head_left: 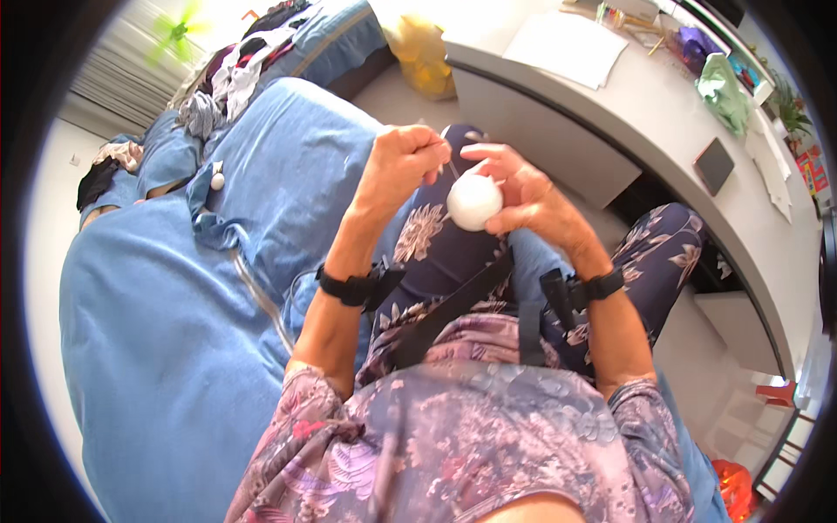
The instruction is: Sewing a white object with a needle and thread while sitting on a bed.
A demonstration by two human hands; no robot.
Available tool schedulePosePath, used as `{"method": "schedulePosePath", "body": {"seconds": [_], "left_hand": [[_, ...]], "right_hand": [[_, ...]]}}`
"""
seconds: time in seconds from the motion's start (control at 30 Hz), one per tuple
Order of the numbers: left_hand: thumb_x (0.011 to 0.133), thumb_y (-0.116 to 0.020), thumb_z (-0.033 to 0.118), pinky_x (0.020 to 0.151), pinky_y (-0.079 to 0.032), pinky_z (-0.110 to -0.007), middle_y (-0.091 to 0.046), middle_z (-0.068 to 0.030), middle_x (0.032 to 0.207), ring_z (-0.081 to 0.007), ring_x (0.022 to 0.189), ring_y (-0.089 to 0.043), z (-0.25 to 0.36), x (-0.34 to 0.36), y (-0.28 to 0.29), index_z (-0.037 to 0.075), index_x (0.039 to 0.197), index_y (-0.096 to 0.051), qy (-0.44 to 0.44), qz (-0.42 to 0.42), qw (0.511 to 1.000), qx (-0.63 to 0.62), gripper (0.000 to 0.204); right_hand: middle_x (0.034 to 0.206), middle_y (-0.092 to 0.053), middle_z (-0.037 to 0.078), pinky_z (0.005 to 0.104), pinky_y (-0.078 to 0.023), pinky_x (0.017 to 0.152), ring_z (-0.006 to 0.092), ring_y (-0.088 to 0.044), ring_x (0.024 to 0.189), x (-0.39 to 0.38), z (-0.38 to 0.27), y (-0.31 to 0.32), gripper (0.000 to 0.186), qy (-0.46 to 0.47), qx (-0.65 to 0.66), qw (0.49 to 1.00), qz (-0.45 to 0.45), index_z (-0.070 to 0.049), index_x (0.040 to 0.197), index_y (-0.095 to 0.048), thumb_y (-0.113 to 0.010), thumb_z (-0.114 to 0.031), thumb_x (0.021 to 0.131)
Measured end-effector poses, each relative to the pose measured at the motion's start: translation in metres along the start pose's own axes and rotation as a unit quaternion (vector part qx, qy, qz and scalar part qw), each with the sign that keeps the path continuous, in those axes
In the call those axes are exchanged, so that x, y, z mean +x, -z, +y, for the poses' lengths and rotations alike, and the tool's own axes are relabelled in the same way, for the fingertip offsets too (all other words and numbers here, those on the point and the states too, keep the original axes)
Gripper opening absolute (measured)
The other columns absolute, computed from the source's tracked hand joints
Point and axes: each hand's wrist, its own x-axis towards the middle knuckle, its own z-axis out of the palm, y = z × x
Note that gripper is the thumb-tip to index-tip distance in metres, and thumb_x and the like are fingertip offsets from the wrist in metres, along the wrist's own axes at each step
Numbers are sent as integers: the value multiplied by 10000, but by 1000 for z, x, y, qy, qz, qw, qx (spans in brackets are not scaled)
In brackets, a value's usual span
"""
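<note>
In front of me, over my lap, my right hand (532, 193) grips a smooth white ball (475, 202) between thumb and fingers. My left hand (405, 164) is closed in a pinch just to the left of the ball. A thin strand or stick (452, 168) shows between the pinched fingers and the top of the ball. Its kind is too fine to make out. Both hands are close together but apart from each other.
A blue-covered bed (166, 322) lies to my left, with heaped clothes (240, 74) at its far end and a small white round thing (217, 181) on it. The curved desk (645, 105) on my right holds paper sheets (567, 48), a phone (714, 166) and a green cloth (720, 91). A yellow bag (423, 57) stands beyond.
</note>
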Motion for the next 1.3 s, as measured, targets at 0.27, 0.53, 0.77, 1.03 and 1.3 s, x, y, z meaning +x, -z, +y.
{"method": "schedulePosePath", "body": {"seconds": [0.27,0.53,0.77,1.03,1.3], "left_hand": [[854,-630,113,430,-287,-167,-538,10,581,-18,484,-428,-11,-23,-14,-11,802,-672,40,-31,992,-118,141],[852,-639,97,417,-334,-159,-588,-27,572,-25,455,-455,-19,-44,-16,-12,815,-683,67,-7,984,-164,123],[846,-624,81,410,-329,-169,-593,-30,573,-34,454,-466,-12,-52,-25,-13,827,-684,53,-26,992,-108,113],[873,-596,40,420,-284,-179,-552,-26,606,-46,479,-438,22,-57,0,-54,828,-650,-11,-15,978,-208,117],[874,-613,45,429,-292,-169,-575,-39,642,-51,499,-470,39,-53,6,-70,851,-651,-129,-78,977,-149,124]], "right_hand": [[1190,-597,111,294,-419,987,186,-574,1090,-6,0,6,707,35,97,995,-2,15,1275,-512,-795,-163,652],[1233,-553,192,409,-477,955,273,-573,1117,-3,5,15,715,86,119,988,38,74,1301,-425,-754,-258,760],[1235,-523,270,475,-460,972,391,-535,1150,-4,11,35,605,138,203,967,64,105,1286,-401,-680,-181,832],[1166,-589,141,398,-486,946,215,-589,1061,1,20,37,572,62,77,984,151,59,1260,-453,-716,-184,814],[1089,-622,115,290,-527,869,171,-611,983,6,31,26,488,-8,92,979,185,58,1201,-517,-732,-106,795]]}}
